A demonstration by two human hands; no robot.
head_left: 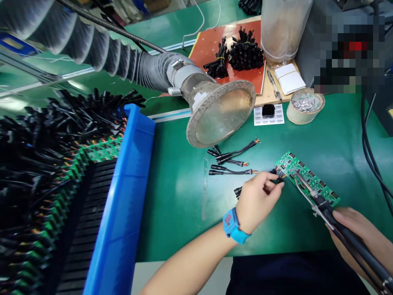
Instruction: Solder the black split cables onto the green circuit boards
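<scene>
A green circuit board [321, 182] lies at a slant on the green work table. At its left end my left hand [258, 196], with a blue watch on the wrist, pinches a black cable [278, 178] whose coloured wire ends meet the board's edge. Whether the wires are joined to it I cannot tell. My right hand [362, 233] is closed around a soldering iron [325, 207] with a thin feed tube along it. The iron's tip hovers over or touches the board near that end. Several short black cables [231, 172] with bare coloured ends lie left of my left hand.
A fume extractor hood [221, 114] hangs above the table's middle. At left stands a blue bin [132, 172] with boards and black cables. Behind are a tape roll [302, 112] holding silvery bits, a label sheet [259, 119], a pen [274, 85] and cable bundles [245, 53].
</scene>
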